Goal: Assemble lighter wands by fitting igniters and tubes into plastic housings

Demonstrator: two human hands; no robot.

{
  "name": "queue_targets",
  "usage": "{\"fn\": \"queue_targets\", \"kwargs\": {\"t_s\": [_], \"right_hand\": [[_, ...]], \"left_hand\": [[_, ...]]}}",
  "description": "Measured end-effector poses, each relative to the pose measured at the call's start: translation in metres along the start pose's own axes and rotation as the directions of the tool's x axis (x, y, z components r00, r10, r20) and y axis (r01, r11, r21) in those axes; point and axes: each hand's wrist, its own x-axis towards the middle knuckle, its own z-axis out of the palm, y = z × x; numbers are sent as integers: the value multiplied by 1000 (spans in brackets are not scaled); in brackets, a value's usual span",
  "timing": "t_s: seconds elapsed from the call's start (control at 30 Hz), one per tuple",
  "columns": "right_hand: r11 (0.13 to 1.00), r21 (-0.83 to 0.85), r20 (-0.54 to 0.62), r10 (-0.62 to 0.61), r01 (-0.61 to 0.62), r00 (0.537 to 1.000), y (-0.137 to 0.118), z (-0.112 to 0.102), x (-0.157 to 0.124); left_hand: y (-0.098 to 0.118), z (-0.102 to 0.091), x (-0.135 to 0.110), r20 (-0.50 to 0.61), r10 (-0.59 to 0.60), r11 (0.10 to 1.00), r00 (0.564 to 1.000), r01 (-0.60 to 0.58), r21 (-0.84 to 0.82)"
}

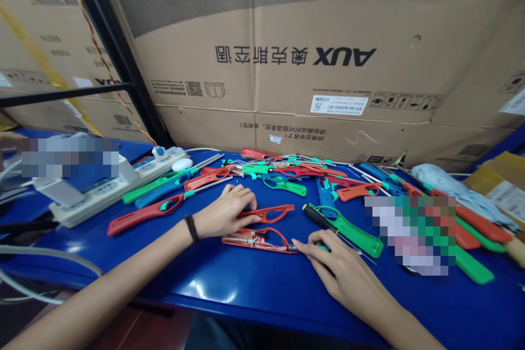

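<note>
My left hand (229,210) is closed on an orange lighter shell half (270,213), gripping its left end just above the table. Below it lies an opened orange gas lighter (254,239), its clear fuel tank and wires showing. My right hand (334,260) is at the right end of that lighter, with fingertips on its metal tube (292,248). A small green piece (324,248) shows by the right fingers; whether they hold it, I cannot tell. Behind this hand are a screwdriver with a yellow-and-black handle (318,216) and a green shell half (361,235).
Several lighter parts lie in a pile (287,169) at the back of the blue table (197,279). Assembled lighters (147,213) lie at left, beside a white power strip (106,188). More lighters (471,224) lie at right. A large cardboard box (287,22) stands behind.
</note>
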Motion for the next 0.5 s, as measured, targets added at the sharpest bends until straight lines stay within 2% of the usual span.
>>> {"fn": "queue_targets", "kwargs": {"t_s": [0.1, 0.23, 0.5], "right_hand": [[1000, 3, -6, 9, -9, 1000, 0, 0, -2], [1000, 7, -30, 19, -19, 999, -1, -1, -1], [1000, 24, -25, 13, -12, 1000, -2, -3, 2]], "left_hand": [[10, 0, -5, -68, 21, 999, 997, -24, -40], [22, 8, -21, -42, 31, 988, 999, -37, -148], [40, 20, -49, -48, 145, 989, 988, -144, 16]]}}
